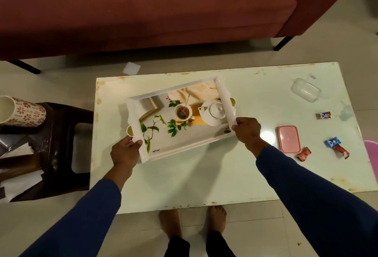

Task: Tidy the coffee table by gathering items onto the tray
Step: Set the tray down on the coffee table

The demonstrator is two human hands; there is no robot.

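Note:
A white rectangular tray [190, 145] with a printed picture of a teapot, cup and leaves is held above the pale coffee table [204, 179], turned at a slant. My left hand [124, 150] grips its left handle and my right hand [246, 129] grips its right handle. Nothing real lies in the tray. On the right part of the table lie a pink lidded box [288, 139], a clear plastic container [305, 90], a small dark candy [323, 115], a red wrapper [304, 154] and a blue and red wrapper [336, 146].
A maroon sofa [143, 11] stands behind the table. A dark stool [61, 134] at the left carries a flowered cup [22, 114] and papers. A white scrap [131, 68] lies on the floor. My bare feet are at the table's near edge.

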